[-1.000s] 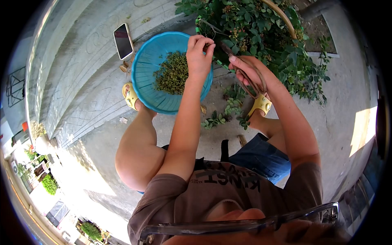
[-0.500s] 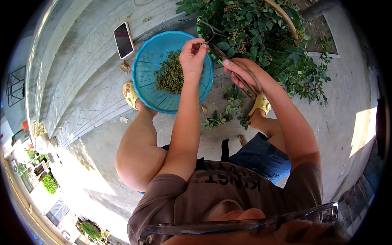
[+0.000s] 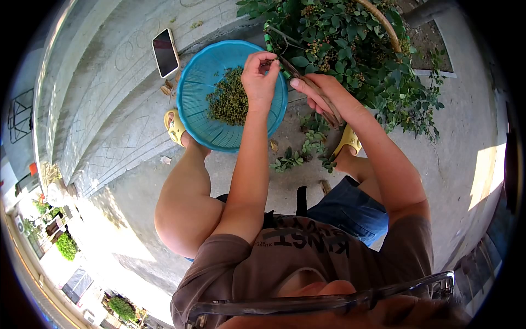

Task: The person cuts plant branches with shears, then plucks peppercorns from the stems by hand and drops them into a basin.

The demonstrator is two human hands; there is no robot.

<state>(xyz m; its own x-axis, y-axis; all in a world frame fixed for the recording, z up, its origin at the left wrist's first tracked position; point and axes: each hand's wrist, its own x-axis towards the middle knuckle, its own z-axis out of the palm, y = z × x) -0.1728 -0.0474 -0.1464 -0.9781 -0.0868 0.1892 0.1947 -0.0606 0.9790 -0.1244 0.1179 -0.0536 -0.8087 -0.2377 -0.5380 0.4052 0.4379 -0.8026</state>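
Note:
Brown stems (image 3: 320,94) cross my right hand (image 3: 324,94), whose fingers are wrapped round them. Over the right rim of the blue basin (image 3: 192,118), my left hand (image 3: 259,79) is closed, thumb and fingers pinched near the tips of the stems. What it pinches is too small to make out. A heap of small greenish-brown berries (image 3: 229,101) lies in the basin. Just beyond my hands, a large mass of leafy branches with berry clusters (image 3: 350,55) fills a basket with a tan curved handle (image 3: 382,23).
A phone (image 3: 165,53) lies on the concrete step left of the basin. Loose leafy sprigs (image 3: 287,160) are on the ground between my feet, which wear yellow clogs (image 3: 176,129). A green-banded rim (image 3: 268,41) runs along the near side of the branches.
My left hand has moved slightly left, and its fingers have come together. My right hand has shifted left with the stems, which now bunch more tightly.

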